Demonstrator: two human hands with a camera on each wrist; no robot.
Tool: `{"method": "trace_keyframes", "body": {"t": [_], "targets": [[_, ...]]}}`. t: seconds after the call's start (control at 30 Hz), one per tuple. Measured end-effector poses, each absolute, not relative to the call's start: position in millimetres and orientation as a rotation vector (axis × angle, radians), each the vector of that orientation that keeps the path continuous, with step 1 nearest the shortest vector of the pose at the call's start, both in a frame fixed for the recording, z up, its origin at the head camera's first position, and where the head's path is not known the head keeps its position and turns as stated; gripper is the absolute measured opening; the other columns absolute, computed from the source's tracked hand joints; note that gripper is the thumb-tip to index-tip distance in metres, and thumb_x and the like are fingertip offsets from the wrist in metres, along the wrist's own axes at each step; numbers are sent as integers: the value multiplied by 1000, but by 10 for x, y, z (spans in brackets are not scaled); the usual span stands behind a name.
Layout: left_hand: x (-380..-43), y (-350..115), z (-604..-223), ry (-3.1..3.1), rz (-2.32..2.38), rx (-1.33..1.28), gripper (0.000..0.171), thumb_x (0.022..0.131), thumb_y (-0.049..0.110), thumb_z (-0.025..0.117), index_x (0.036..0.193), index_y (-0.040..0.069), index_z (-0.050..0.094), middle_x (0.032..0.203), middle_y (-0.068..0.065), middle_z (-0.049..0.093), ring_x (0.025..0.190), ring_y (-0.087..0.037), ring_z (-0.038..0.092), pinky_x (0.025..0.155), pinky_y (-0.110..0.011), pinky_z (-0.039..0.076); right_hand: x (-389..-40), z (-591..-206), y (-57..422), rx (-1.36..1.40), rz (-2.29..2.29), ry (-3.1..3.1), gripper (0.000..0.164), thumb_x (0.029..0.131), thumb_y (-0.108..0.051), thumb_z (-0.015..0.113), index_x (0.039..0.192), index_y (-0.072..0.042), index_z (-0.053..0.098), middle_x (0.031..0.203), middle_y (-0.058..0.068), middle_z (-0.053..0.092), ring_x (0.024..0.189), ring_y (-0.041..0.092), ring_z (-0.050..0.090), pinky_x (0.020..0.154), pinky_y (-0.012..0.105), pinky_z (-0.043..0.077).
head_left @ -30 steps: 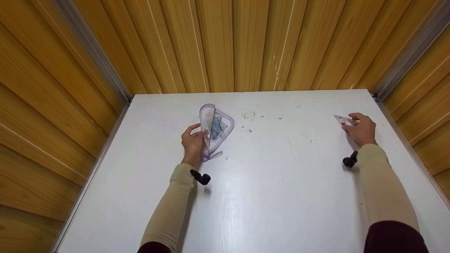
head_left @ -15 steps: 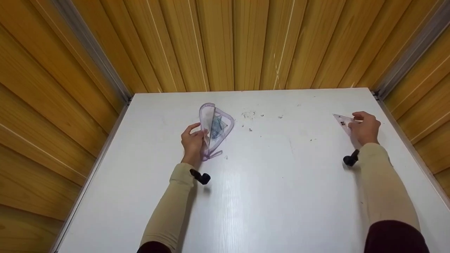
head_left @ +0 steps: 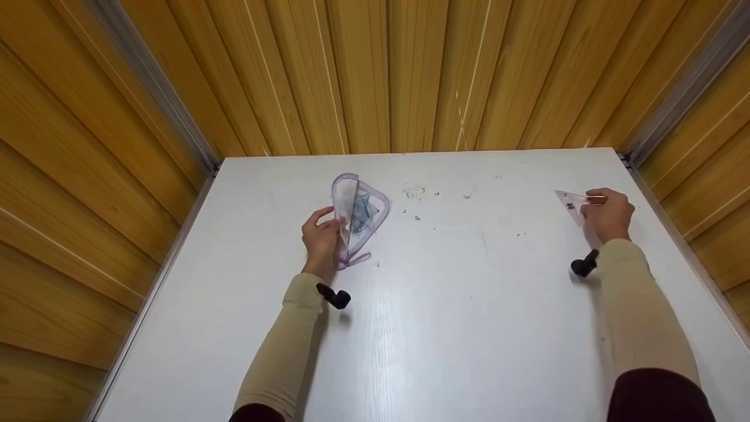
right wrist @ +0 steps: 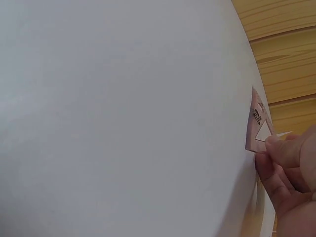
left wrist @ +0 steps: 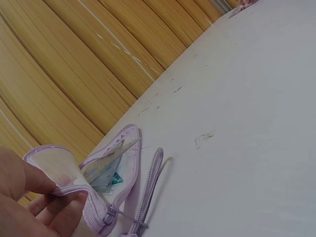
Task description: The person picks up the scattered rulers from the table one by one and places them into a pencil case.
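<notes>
My left hand [head_left: 320, 239] pinches the near edge of a clear zip pouch [head_left: 381, 218] with lilac trim, left of the table's middle. In the left wrist view the pouch [left wrist: 129, 170] gapes open, its edge held between thumb and fingers. Bluish clear set squares [head_left: 364, 214] lie inside it, and a lilac wrist strap [left wrist: 150, 190] hangs from its end. Far to the right, my right hand [head_left: 609, 215] pinches a pinkish clear set square [head_left: 569, 203]. The right wrist view shows this set square [right wrist: 254, 129] tilted up, with dark printed marks and a triangular cutout.
A white table [head_left: 445, 340] lies under both hands, with small dark scuffs [head_left: 415, 193] near its back. Wood-patterned panels [head_left: 410, 76] stand along the back and sides. A black wrist camera [head_left: 335, 296] juts from the left sleeve, another camera [head_left: 584, 265] from the right.
The right hand has shifted slightly right, and the set square in it has turned a little. The left hand and the pouch stay in place.
</notes>
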State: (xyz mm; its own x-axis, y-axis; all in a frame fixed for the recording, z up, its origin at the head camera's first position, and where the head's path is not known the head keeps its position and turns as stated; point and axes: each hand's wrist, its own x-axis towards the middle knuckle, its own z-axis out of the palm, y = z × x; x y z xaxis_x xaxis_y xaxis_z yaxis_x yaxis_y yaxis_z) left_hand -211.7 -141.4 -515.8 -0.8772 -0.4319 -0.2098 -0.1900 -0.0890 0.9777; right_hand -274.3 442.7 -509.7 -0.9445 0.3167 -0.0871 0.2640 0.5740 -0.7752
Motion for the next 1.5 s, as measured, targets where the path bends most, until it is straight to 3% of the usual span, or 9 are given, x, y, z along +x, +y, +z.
{"method": "trace_keyframes", "body": {"t": [0.17,0.33,0.47,0.7,0.97,1.27,1.5], "targets": [[-2107,-1419,-5170,-2016,-2063,650,36,92,6,75,128,9,69,102,-15,76,85,-23,71,71,-30,55,-2733,-5075,4390,-488,1298,-2695,39,100,-7,61,139,-3,60,131,17,61,105,15,56,79,18,49],[-2108,-1424,-5190,-2026,-2059,662,35,92,7,75,126,12,70,102,-14,77,86,-23,71,73,-31,55,-2730,-5057,4378,-507,1421,-2658,42,100,-6,63,142,-2,56,130,15,58,86,9,70,74,21,57],[-2107,-1421,-5204,-2018,-2057,664,35,92,5,75,126,10,70,103,-15,77,87,-23,72,73,-30,56,-2703,-5020,4360,-547,1496,-2649,45,102,-9,61,146,-2,52,130,13,55,86,10,73,77,24,58],[-2089,-1401,-5200,-2036,-2035,684,37,91,5,75,128,9,70,102,-15,77,86,-24,71,72,-31,55,-2518,-4853,4177,-540,1496,-2628,43,104,-6,57,146,3,51,134,22,53,82,9,72,76,24,58],[-2106,-1415,-5205,-2033,-2050,669,36,92,6,75,127,9,70,103,-16,76,87,-24,72,71,-30,56,-2685,-5010,4383,-560,1555,-2635,46,103,-14,61,147,-4,51,124,6,55,89,11,73,78,26,58],[-2092,-1436,-5162,-2007,-2101,652,39,94,4,72,133,6,66,102,-15,76,85,-24,72,69,-29,55,-2757,-4951,4344,-546,1594,-2580,46,100,-12,65,144,-3,54,119,4,59,83,10,74,74,30,59],[-2115,-1438,-5164,-1998,-2110,648,39,94,3,70,133,6,66,102,-15,76,86,-23,71,69,-29,55,-2793,-4826,4279,-521,1579,-2603,48,102,-14,64,147,-3,51,122,5,57,86,10,74,77,26,58]]}}
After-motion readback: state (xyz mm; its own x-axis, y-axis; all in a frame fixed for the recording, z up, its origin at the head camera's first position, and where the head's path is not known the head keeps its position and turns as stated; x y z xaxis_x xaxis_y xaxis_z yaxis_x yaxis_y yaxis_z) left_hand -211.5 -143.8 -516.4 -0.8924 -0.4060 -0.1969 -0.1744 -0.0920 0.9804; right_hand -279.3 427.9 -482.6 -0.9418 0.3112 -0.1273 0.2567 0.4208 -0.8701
